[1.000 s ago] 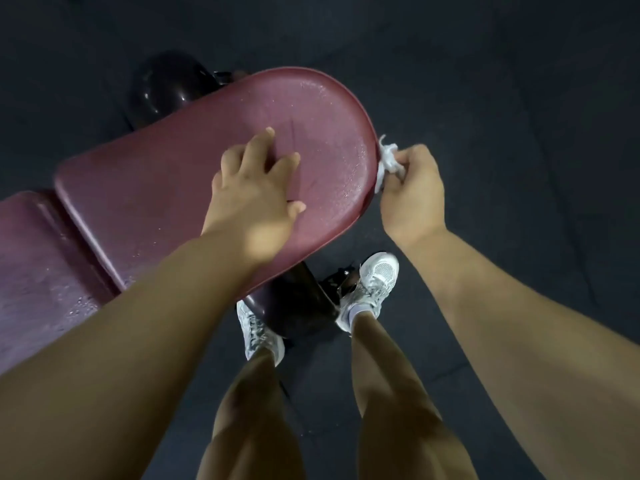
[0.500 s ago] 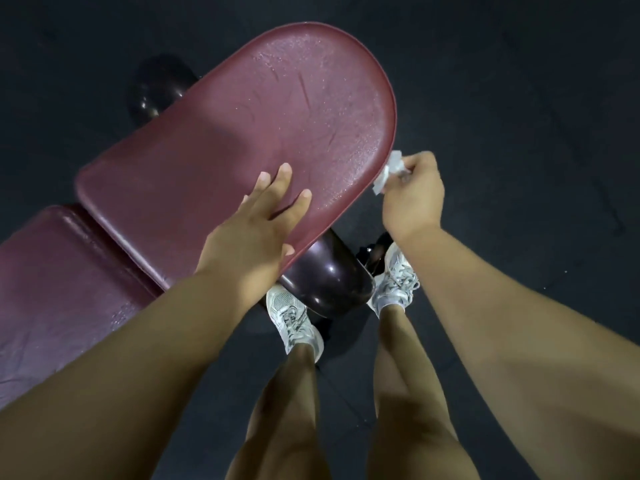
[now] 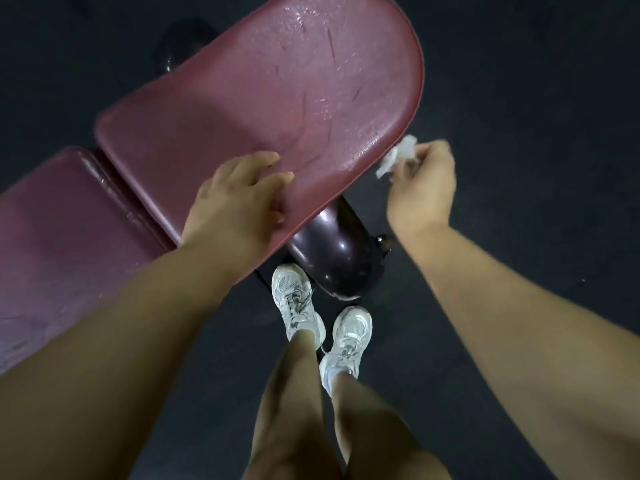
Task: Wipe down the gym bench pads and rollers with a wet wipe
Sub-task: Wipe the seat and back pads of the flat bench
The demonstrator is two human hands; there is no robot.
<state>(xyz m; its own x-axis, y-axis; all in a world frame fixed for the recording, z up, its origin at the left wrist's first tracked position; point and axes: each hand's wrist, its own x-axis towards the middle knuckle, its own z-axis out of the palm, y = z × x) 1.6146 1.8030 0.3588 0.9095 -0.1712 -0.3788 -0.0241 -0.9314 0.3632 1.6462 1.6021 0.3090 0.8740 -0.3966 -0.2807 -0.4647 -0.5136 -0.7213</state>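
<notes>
A maroon bench pad (image 3: pixel 263 98) with a rounded end fills the upper middle; its surface glistens with wet streaks. A second, purplish pad (image 3: pixel 59 230) adjoins it at the left. Under the near edge sits a dark glossy roller (image 3: pixel 339 258); another dark roller (image 3: pixel 180 43) shows dimly behind the pad. My left hand (image 3: pixel 239 199) rests on the pad's near edge, fingers laid over the top. My right hand (image 3: pixel 420 188) pinches a crumpled white wet wipe (image 3: pixel 398 155) just off the pad's rounded right edge.
Dark rubber gym floor (image 3: pixel 536 116) surrounds the bench. My bare legs and two white sneakers (image 3: pixel 298 303) stand right beside the near roller. A small black frame part (image 3: pixel 384 242) sticks out at the roller's right end.
My left hand has slid back from the pad's top to its near edge. My right hand with the wipe has moved down along the rounded edge. The view has shifted closer.
</notes>
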